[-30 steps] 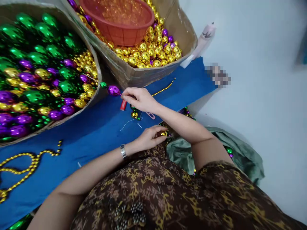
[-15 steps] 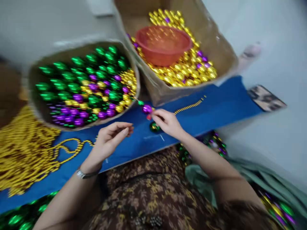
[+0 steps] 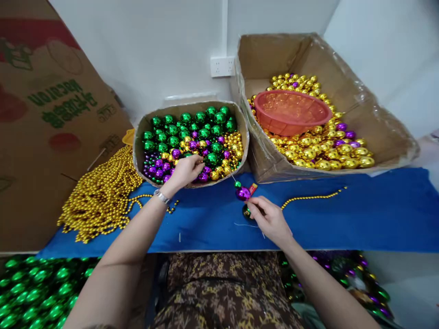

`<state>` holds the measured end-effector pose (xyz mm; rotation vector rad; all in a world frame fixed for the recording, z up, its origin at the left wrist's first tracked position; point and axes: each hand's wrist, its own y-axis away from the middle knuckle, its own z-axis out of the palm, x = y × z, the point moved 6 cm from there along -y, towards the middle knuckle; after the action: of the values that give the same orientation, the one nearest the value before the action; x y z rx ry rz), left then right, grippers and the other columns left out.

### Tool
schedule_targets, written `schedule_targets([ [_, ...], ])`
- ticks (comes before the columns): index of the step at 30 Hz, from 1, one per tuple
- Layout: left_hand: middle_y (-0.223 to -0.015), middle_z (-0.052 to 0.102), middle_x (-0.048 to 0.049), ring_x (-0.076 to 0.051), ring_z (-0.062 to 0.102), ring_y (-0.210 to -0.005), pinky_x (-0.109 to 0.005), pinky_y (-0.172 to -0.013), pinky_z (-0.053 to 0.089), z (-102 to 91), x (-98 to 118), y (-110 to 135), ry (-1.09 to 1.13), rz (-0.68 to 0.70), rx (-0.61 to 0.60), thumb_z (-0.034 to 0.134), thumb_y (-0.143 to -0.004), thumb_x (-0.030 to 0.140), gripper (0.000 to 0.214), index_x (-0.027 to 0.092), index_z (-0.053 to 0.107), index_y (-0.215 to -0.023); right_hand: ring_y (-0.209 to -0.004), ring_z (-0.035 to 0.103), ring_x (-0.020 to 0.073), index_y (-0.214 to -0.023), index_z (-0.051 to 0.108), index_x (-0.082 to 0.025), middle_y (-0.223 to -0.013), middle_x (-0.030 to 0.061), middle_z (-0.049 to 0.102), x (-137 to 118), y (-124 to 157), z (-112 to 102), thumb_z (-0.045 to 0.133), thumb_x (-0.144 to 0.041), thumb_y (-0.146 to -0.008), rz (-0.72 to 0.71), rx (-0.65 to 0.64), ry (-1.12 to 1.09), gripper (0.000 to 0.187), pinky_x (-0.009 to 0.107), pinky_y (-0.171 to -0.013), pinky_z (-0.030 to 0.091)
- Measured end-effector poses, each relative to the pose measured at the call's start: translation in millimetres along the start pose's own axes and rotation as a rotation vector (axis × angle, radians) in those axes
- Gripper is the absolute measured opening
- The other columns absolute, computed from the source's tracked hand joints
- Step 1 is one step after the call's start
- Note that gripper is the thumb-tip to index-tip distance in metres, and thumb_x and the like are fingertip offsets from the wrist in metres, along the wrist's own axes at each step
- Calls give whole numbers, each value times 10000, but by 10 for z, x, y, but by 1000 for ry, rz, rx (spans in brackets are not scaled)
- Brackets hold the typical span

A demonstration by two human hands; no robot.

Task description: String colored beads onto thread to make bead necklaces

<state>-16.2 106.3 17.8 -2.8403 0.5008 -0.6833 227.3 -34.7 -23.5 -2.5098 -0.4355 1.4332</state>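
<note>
My left hand (image 3: 188,170) is over the front of a low cardboard box (image 3: 137,162) of shiny green, purple and gold beads. Its fingers are curled together at the beads; whether one is caught in them is hidden. Above the blue cloth, my right hand (image 3: 269,218) pinches a beaded strand just below a purple bead (image 3: 243,193). A small green bead (image 3: 238,184) sits above that one, with a thin needle or wire sticking up toward the box. A dark green ball (image 3: 246,211) lies beside the right fingertips, partly covered by them. A small red and yellow piece (image 3: 253,188) is behind the purple bead.
Gold bead strands (image 3: 99,196) are heaped at left on the blue cloth (image 3: 360,214). A gold chain (image 3: 313,197) runs right. The bigger carton (image 3: 267,167) holds gold beads and a red basin (image 3: 291,123). Green balls (image 3: 37,288) lie below the table's left front.
My left hand has gone from above the cloth to the beads in the low box. The right hand keeps its pinch on the strand. The view has levelled and shifted.
</note>
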Motion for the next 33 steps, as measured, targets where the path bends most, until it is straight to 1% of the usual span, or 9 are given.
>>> schedule_targets([
  [2, -864, 714, -92, -223, 653, -755, -310, -698, 470, 156, 92, -77, -173, 16, -112, 565, -853, 300, 245, 139, 662, -1011, -647, 629, 134, -919, 631, -198, -782, 25, 637, -44, -12, 19, 487, -304, -952, -13, 1, 14, 182, 236, -598, 482],
  [4, -895, 699, -119, -256, 653, -825, -331, -735, 472, 228, 129, -162, -284, -1, -149, 567, -853, 297, 244, 122, 652, -999, -667, 633, 141, -891, 629, -200, -777, 27, 644, -83, -15, 29, 480, -301, -955, -26, 12, 38, 191, 240, -608, 480],
  [10, -1170, 580, -192, -319, 566, -1046, -394, -789, 474, 26, 134, -445, -410, -52, 74, 424, -914, 269, 353, 119, 555, -1206, -639, 629, 135, -887, 627, -198, -785, 28, 654, -127, -18, 59, 482, -298, -954, -42, 15, 42, 188, 242, -623, 481],
  [12, -1214, 555, -187, -350, 519, -1111, -418, -801, 474, 50, 113, -523, -464, -48, 12, 433, -902, 245, 369, 153, 547, -1241, -647, 632, 138, -881, 630, -197, -781, 29, 650, -130, -32, 81, 481, -300, -954, -40, 12, 47, 195, 239, -622, 479],
  [15, -1153, 581, -187, -360, 514, -1106, -444, -811, 474, 124, 55, -572, -489, -64, -75, 402, -903, 210, 361, 156, 570, -1218, -666, 637, 143, -892, 632, -196, -770, 28, 642, -138, -52, 126, 478, -296, -955, -41, 16, 48, 194, 237, -627, 480],
  [20, -1175, 572, -194, -376, 511, -1124, -482, -822, 470, 207, -13, -550, -451, -48, -93, 393, -903, 226, 426, 192, 518, -1309, -661, 636, 138, -912, 638, -193, -814, 37, 663, -148, -77, 228, 475, -296, -956, -72, 2, 39, 198, 236, -638, 489],
  [26, -1086, 615, -207, -370, 557, -1089, -480, -839, 462, 292, -52, -674, -343, -63, -114, 474, -838, 155, 367, 158, 617, -1177, -664, 635, 140, -921, 644, -198, -805, 39, 668, -183, -100, 289, 474, -296, -960, -95, 11, 54, 201, 241, -638, 495],
  [30, -1046, 625, -187, -343, 583, -1051, -448, -841, 473, 246, -2, -706, -214, -64, -54, 557, -793, 173, 351, 148, 622, -1137, -673, 637, 148, -917, 646, -201, -809, 43, 674, -210, -102, 253, 469, -299, -961, -95, 35, 72, 207, 246, -629, 497],
  [33, -1049, 617, -134, -254, 623, -958, -381, -814, 511, 152, 28, -529, -33, -81, 9, 549, -833, 267, 335, 167, 586, -1150, -688, 642, 151, -917, 646, -198, -833, 49, 678, -203, -93, 208, 469, -300, -961, -79, 54, 72, 208, 248, -637, 498],
])
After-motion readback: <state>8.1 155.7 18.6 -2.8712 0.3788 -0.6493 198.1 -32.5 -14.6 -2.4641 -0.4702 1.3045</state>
